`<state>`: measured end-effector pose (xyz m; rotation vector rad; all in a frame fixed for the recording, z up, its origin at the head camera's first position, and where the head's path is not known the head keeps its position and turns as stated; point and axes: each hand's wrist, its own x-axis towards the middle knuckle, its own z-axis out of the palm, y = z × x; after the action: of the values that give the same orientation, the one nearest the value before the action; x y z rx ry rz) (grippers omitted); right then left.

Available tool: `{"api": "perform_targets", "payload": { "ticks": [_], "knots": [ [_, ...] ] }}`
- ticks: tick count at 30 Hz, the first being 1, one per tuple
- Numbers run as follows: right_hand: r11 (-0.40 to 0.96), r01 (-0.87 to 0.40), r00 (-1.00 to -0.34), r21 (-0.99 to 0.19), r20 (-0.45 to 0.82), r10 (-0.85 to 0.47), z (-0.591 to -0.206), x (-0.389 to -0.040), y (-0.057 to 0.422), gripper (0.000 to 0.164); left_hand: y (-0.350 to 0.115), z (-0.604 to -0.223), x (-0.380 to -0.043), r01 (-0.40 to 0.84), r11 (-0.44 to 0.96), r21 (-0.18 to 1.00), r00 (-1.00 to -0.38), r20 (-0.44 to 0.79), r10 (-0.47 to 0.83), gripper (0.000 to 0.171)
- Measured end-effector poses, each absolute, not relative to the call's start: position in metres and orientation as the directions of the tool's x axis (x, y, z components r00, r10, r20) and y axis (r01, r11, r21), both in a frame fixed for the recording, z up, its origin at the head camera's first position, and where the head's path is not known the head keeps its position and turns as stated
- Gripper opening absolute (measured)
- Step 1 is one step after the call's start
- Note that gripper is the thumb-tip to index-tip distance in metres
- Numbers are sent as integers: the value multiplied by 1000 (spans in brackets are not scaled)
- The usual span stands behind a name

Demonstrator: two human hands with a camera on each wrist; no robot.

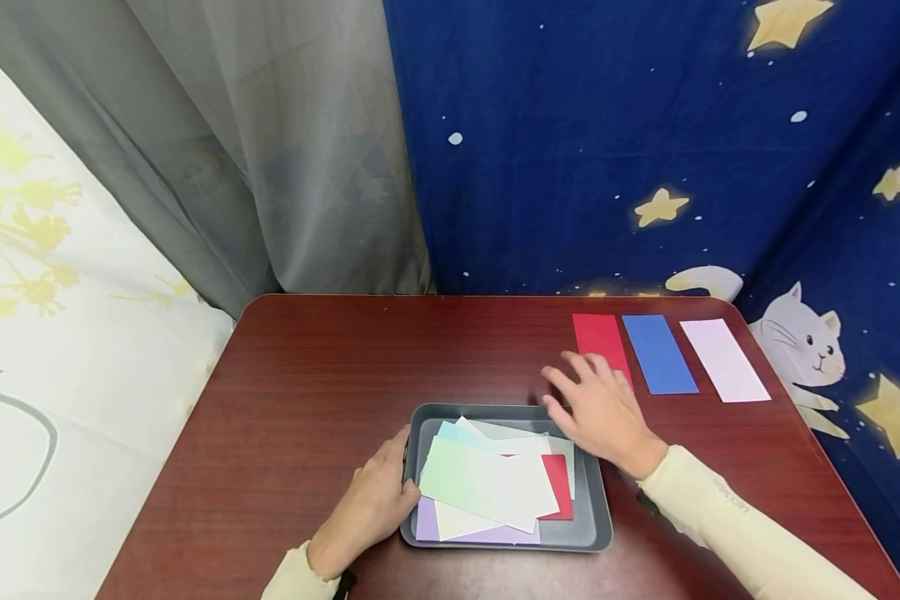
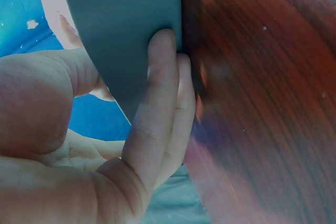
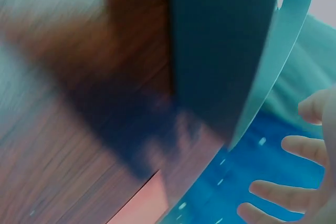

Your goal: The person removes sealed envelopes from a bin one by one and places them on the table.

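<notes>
Head view: right hand (image 1: 602,414), fingers spread, at the tray's (image 1: 594,508) two o'clock, contact unclear; left hand (image 1: 375,493) grips nine-o'clock side. Cards (image 1: 480,483) look light, bendable; pinch edges.

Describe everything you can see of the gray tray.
The tray is dark gray, shallow and rectangular, with rounded corners and a raised rim; smooth, matte, perhaps metal or plastic. It lies flat on the table, holding overlapping cards in several colours. The left hand grips its left side; the right hand is by its far right corner, no contact visible.

Purple card (image 1: 493,536) mostly hidden beneath paler cards (image 1: 487,481)
</notes>
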<state>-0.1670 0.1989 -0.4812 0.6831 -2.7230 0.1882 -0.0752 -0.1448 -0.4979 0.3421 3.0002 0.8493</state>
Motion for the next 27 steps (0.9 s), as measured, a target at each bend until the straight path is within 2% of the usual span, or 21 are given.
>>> {"api": "perform_targets", "payload": {
  "ticks": [7, 18, 27],
  "knots": [
    [822, -569, -778, -1, 323, -538, -478, -143, 171, 47, -145, -499, -75, 205, 830, 519, -977, 54, 207, 71],
    [734, -679, -704, -9, 291, -647, -485, -108, 143, 42, -145, -498, -76, 195, 826, 529, -978, 37, 207, 70],
    [653, -757, -633, 9, 239, -736, -495, -89, 135, 49, -144, -497, -76, 198, 829, 522, -977, 40, 207, 71]
  ]
}}
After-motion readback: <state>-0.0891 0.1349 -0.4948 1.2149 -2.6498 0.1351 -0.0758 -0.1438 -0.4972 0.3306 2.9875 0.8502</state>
